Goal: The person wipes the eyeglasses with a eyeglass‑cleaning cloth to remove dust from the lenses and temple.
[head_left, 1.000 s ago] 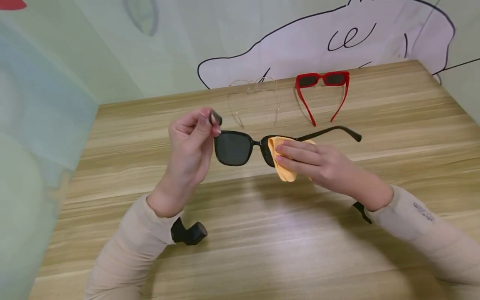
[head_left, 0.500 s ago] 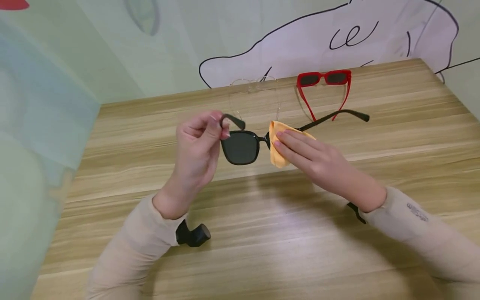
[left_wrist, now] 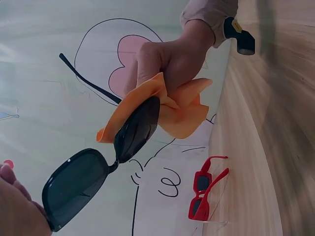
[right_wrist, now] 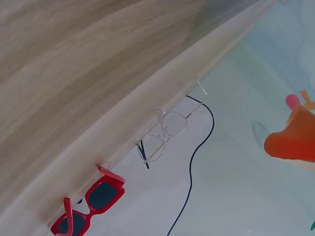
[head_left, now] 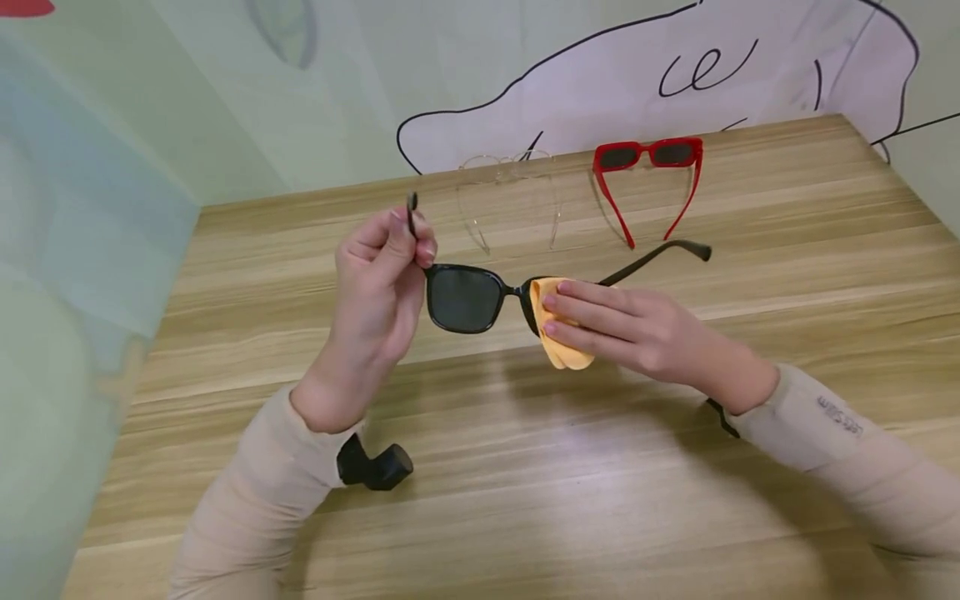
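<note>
Black-framed sunglasses (head_left: pixel 465 300) with dark lenses are held up above the table, temples spread. My left hand (head_left: pixel 378 296) pinches them at the hinge end of the left temple, thumb against the fingers. Over the other lens, my right hand (head_left: pixel 637 329) holds an orange-yellow cloth (head_left: pixel 566 342), its fingers flat along the front. The left wrist view shows the cloth (left_wrist: pixel 184 115) wrapping both faces of that lens, the thumb side hidden in its folds. The free temple (head_left: pixel 660 257) sticks out past the right hand. In the right wrist view, only part of the cloth (right_wrist: pixel 293 140) shows.
Red sunglasses (head_left: pixel 648 156) stand at the table's back edge, temples toward me. To their left are thin wire-framed clear glasses (head_left: pixel 555 218). A wall with line drawings (head_left: pixel 322 92) rises behind the wooden table (head_left: pixel 525 500). Black wrist mounts (head_left: pixel 386 468) hang below the sleeves.
The sunglasses shifted right and tipped, then came back left. The cloth slid up the lens and down again. Both hands keep their grip throughout.
</note>
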Demonstrator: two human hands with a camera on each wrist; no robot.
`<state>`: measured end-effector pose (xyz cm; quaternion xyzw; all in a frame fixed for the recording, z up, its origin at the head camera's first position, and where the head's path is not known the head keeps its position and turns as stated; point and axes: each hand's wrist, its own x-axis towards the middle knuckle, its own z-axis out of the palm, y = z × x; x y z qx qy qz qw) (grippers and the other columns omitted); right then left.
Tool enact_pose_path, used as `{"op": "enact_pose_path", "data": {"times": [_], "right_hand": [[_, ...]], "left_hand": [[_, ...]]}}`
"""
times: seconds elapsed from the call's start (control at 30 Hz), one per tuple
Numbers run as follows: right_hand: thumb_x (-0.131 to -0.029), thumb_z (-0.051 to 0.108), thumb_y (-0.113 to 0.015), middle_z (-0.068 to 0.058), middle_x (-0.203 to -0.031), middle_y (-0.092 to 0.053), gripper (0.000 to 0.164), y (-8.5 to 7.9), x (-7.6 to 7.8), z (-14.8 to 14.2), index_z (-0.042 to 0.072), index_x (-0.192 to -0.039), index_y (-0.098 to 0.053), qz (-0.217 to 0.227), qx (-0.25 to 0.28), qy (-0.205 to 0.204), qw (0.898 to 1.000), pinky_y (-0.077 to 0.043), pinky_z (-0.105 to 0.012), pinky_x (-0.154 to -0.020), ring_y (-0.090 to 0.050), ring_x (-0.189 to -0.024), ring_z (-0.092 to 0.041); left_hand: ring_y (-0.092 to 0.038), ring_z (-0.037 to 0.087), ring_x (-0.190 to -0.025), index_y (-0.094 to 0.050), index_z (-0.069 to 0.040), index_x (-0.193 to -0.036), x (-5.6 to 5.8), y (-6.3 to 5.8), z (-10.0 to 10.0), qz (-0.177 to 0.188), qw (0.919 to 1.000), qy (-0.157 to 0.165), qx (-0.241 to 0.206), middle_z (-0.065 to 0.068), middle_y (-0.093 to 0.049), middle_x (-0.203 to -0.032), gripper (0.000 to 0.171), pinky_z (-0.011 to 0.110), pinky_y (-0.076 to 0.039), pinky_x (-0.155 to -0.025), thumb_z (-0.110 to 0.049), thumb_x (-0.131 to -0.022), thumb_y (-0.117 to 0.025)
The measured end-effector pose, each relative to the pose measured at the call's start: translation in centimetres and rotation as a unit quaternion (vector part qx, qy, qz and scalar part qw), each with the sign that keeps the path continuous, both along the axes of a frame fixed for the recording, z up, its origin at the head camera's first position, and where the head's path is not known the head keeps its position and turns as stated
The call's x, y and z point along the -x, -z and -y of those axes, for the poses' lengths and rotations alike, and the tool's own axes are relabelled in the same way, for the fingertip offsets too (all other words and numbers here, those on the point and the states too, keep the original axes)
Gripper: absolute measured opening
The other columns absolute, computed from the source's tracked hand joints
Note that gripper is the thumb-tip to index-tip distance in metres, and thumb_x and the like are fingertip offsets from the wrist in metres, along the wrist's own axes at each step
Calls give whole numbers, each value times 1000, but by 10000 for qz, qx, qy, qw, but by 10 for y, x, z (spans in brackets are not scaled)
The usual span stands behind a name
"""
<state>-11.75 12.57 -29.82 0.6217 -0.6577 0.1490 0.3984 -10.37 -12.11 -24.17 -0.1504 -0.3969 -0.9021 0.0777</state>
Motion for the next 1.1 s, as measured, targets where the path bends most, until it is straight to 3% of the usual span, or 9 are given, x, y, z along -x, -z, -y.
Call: {"op": "enact_pose_path", "data": {"times": [0.13,0.27,0.43,0.6,0.67,0.77,0.93,1.1], "right_hand": [[-92,-9,-50,-16,-115,-63,34,-1,-1,-3,0,-123,-58,10,72,-161,9998,-52,-33,-79,-62,-103,-27],[-92,-10,-48,-15,-116,-63,30,0,-4,-4,-1,-119,-60,65,10,-68,10000,-53,-32,-75,-62,-104,-27],[-96,-9,-41,-20,-120,-59,27,2,-9,1,-7,-117,-58,575,-259,547,9965,-50,-38,-84,-58,-110,-31],[-80,-21,-58,-24,-123,-56,40,5,-14,11,-11,-119,-56,1423,-137,1357,9804,-48,-45,-87,-54,-113,-36],[-70,-26,-63,-25,-123,-55,53,6,-15,15,-11,-120,-55,1573,-128,1686,9730,-49,-46,-84,-55,-112,-37],[-68,-28,-63,-25,-122,-56,56,6,-14,16,-12,-121,-54,1612,-179,1949,9673,-50,-47,-81,-55,-110,-38],[-68,-28,-62,-22,-121,-57,54,3,-9,6,-8,-118,-58,1561,-32,1507,9762,-50,-46,-82,-56,-110,-36],[-81,-19,-57,-19,-117,-61,36,2,-5,1,-6,-114,-62,1276,85,1138,9852,-49,-42,-85,-59,-107,-32]], "left_hand": [[-52,12,-61,-67,-2,-75,-1,1,1,5,10000,-5,-63,5,-60,-72,17,18,-40,-61,-17,-74,-74],[-53,11,-61,-68,-2,-76,-3,1,-1,28,10000,-20,-69,5,-62,-72,15,17,-42,-60,-15,-75,-74],[-53,9,-61,-69,-4,-77,-7,4,-9,17,9995,-48,310,2,-64,-72,15,17,-43,-61,-18,-75,-74],[-55,8,-62,-70,-7,-77,-9,5,-12,-140,9982,-110,564,-1,-66,-72,15,16,-44,-62,-21,-75,-74],[-56,7,-62,-70,-9,-77,-9,5,-12,-153,9979,-203,600,-1,-66,-72,15,16,-44,-63,-23,-74,-75],[-56,8,-62,-69,-8,-76,-9,4,-10,-101,9986,-282,431,0,-66,-72,14,16,-44,-63,-21,-75,-74],[-56,9,-62,-69,-5,-77,-9,1,-6,-99,9994,-298,165,3,-63,-72,14,16,-44,-62,-18,-75,-74],[-56,9,-62,-70,-5,-78,-9,0,-7,-200,9990,-304,261,2,-64,-72,14,16,-45,-62,-18,-75,-73]]}}
